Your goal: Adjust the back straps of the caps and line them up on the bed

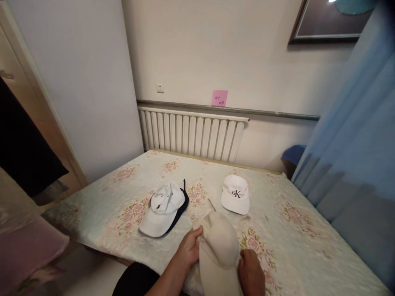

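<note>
A beige cap lies on the floral bed cover near the front edge, its brim pointing toward me. My left hand grips the cap's left side, thumb on top. My right hand is closed on the cap's right side near the brim. Further back to the left, a white cap rests on top of a dark cap that shows only at its edge. Behind the beige cap sits another white cap with a black logo.
The bed meets a white radiator at the far wall, with a pink note above it. A blue curtain hangs along the right. A doorway and dark cloth are at the left, a pink cushion below.
</note>
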Demonstrator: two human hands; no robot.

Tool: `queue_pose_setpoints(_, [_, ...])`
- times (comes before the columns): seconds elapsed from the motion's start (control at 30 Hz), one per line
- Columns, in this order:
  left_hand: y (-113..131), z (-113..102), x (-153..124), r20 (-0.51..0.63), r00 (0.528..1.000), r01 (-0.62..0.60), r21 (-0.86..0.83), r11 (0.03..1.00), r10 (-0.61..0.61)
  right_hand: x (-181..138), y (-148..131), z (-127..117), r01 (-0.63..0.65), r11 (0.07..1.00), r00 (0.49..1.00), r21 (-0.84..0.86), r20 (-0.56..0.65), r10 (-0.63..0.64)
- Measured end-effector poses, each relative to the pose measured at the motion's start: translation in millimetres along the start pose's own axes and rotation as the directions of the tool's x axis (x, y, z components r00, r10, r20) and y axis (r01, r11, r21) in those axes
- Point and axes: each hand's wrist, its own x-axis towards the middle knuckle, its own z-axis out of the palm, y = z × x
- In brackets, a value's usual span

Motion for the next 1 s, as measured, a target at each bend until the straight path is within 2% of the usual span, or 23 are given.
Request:
queue_pose_setpoints(0.17, [2, 5, -5, 0.082, 0.989, 0.127, -0.055, 0.99, -0.123, 1, -1, -3, -0.002, 1.0, 1.0, 0.007, 0.01, 0.002])
queue_pose_setpoints(0.33, [3, 13, -12, 0.072, 0.986, 0.156, -0.039, 0.987, -0.153, 1, -2, -4, 0.008, 1.0, 1.0, 0.026, 0.008, -0.008])
queue_pose_setpoints(0.5, [3, 10, -10, 0.079, 0.983, 0.167, -0.004, 0.986, -0.166, 1, -3, -5, 0.02, 0.999, 1.0, 0.041, -0.002, -0.02])
queue_pose_setpoints(0.63, [4, 5, -7, 0.109, 0.988, 0.109, -0.016, 0.994, -0.106, 0, -3, -4, 0.021, 0.999, 1.0, 0.043, -0.007, -0.021])
queue_pose_setpoints(0.87, [7, 0, -5, 0.049, 0.999, -0.022, -0.066, 0.998, 0.025, 1, -2, -2, 0.011, 0.999, 1.0, 0.036, -0.015, -0.01])
queue_pose_setpoints(1.0, [9, 5, -10, 0.101, 0.995, -0.004, -0.083, 0.997, 0.013, 1, -1, -2, 0.013, 0.999, 1.0, 0.037, -0.016, -0.012])
